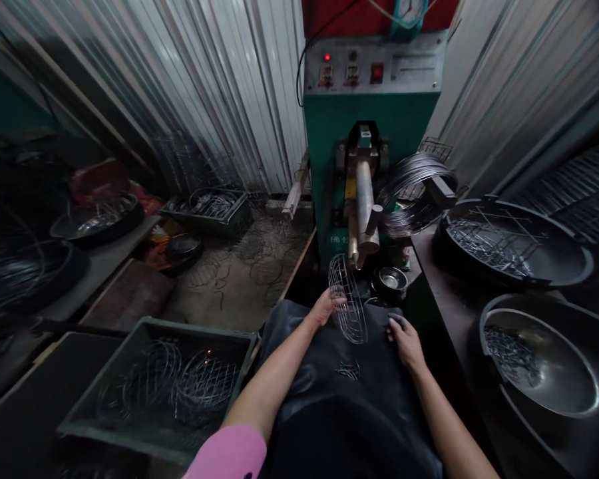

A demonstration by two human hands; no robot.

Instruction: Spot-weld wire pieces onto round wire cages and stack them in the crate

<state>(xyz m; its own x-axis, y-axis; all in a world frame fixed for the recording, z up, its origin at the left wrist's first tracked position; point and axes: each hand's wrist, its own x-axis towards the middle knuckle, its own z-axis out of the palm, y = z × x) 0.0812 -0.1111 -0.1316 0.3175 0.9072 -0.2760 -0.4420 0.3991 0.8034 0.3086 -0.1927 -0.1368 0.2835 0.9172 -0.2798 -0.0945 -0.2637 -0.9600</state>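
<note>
My left hand [323, 308] is closed on the rim of a round wire rack [353, 318], which is tilted nearly edge-on in front of the machine's metal arms [367, 206]. The rack's upper end is just below and left of the arm tips; I cannot tell whether they touch. My right hand [406, 338] is closed at the right edge of the dark apron [309, 372], with fingertips pinched together. Whatever they hold, if anything, is too small to make out. A small heap of short wire pieces [348, 370] lies on the apron over my lap.
A green machine [324, 146] with a lit red lamp stands ahead, with a wire coil [414, 189] beside it. Left is a green crate [152, 324] of wire racks. Right are a wide pan [569, 256] and a metal bowl [569, 372], both holding short metal pieces.
</note>
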